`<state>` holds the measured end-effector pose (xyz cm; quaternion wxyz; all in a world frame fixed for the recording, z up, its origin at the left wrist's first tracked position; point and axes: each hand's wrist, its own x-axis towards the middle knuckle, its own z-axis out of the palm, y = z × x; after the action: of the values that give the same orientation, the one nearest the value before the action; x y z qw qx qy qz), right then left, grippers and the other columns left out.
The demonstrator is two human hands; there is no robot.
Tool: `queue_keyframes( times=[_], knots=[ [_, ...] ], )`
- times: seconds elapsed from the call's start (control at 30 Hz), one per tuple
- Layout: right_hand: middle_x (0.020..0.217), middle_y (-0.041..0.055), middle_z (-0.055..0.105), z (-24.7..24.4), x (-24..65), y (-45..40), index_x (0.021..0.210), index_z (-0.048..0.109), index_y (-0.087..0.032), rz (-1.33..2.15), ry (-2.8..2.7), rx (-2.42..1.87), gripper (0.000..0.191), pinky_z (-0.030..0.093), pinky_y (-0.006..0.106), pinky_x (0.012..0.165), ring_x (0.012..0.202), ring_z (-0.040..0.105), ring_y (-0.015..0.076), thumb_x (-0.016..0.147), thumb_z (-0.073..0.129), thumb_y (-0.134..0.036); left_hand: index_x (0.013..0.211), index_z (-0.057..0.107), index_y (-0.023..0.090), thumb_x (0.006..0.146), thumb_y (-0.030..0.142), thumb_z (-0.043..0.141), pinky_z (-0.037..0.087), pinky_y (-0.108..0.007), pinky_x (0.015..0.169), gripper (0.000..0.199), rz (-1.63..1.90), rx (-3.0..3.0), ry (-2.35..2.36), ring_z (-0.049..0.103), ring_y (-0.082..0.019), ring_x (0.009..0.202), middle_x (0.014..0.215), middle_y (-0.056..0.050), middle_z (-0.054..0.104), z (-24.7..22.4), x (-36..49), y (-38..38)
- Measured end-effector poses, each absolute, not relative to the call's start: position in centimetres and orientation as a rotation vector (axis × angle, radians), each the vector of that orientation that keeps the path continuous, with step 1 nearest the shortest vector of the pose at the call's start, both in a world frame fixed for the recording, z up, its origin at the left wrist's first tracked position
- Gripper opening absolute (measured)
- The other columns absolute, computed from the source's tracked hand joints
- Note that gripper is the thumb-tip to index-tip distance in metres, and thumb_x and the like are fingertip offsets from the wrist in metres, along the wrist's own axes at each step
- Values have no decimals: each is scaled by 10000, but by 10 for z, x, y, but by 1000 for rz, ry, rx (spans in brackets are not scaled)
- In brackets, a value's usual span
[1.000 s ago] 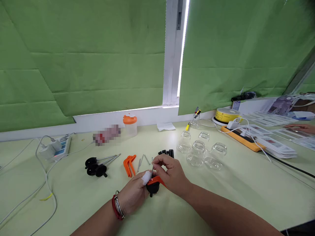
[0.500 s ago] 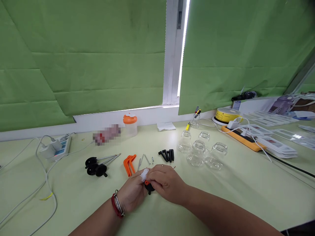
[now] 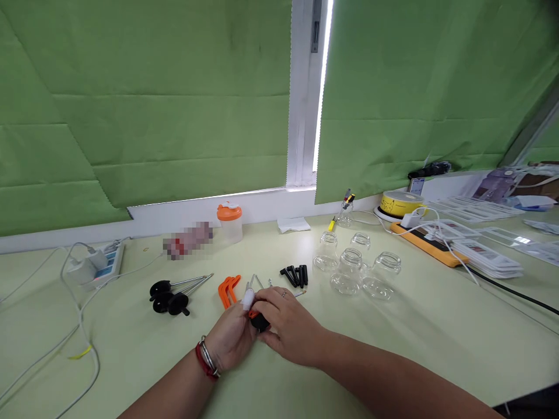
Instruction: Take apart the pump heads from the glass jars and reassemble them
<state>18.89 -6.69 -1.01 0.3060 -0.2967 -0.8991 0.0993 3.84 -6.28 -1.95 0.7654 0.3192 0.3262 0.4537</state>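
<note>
Green blinds (image 3: 174, 105) are hung along the far wall, parted by a pale window frame (image 3: 300, 99), and below them a pale green surface (image 3: 144, 361) is spread with small parts. At the near middle, a black cap (image 3: 261, 322) with an orange piece (image 3: 253, 313) against it is held over the surface, between two bare hands. It is gripped from the left by the left hand (image 3: 230, 336), on which a white wrap (image 3: 248, 299) is worn around one digit. By the right hand (image 3: 293, 326), bent fingers are closed around its right side. Both grips are thus closed on the cap, though how firmly cannot be told; much of the orange piece is hidden.

Just beyond the hands, orange handles (image 3: 223, 291), thin metal pins (image 3: 259, 281) and short black tubes (image 3: 305, 275) are laid out. Farther left, black caps with metal rods (image 3: 178, 303) are grouped together; to the right, clear jars (image 3: 350, 256) are stood upright.

Judged by its look, the cap is probably light, stiff and rather smooth, so some slipping could be expected. It seems best pinched by its rounded sides, with the orange piece steadied separately; the jars look more fragile.
</note>
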Motion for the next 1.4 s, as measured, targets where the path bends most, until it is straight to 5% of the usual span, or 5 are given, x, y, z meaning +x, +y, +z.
queue_keyframes(
  times=[0.23, 0.4, 0.73, 0.87, 1.4],
  knots=[
    [1112, 116, 541, -15, 194, -58, 1075, 529, -145, 206, -2456, -769, 345, 377, 402, 925, 1022, 469, 236, 742, 496, -66, 1035, 626, 189, 886, 474, 473, 370, -360, 960, 356, 878, 1056, 736, 506, -224, 1086, 1059, -77, 634, -19, 29, -64],
    [1029, 106, 567, -16, 198, -53, 994, 558, -146, 308, -2448, -697, 296, 433, 365, 857, 925, 510, 208, 725, 484, -48, 1176, 561, 244, 742, 316, 701, 407, -373, 923, 462, 702, 1332, 790, 533, -225, 1014, 1127, -55, 600, -10, 28, -65],
    [1030, 78, 607, -17, 200, -48, 987, 579, -184, 53, -2312, -536, 292, 383, 381, 912, 975, 524, 218, 822, 601, -424, 969, 605, 210, 723, 243, 691, 461, -307, 737, 263, 828, 1305, 879, 556, -197, 869, 914, -39, 615, -7, 33, -67],
    [972, 99, 592, -15, 219, -26, 983, 571, -172, 4, -1922, -895, 191, 397, 378, 851, 936, 522, 218, 918, 427, -279, 857, 568, 210, 759, 346, 645, 424, -285, 598, 185, 932, 1208, 1093, 511, -147, 623, 697, 15, 576, -5, 30, -61],
    [996, 99, 569, -52, 225, 17, 722, 693, -165, -80, -2085, -1559, 66, 365, 395, 809, 942, 476, 261, 741, 643, -204, 835, 574, 184, 738, 393, 682, 478, -261, 586, 254, 1118, 859, 1088, 543, -138, 684, 768, -4, 575, -9, 25, -50]
  ],
)
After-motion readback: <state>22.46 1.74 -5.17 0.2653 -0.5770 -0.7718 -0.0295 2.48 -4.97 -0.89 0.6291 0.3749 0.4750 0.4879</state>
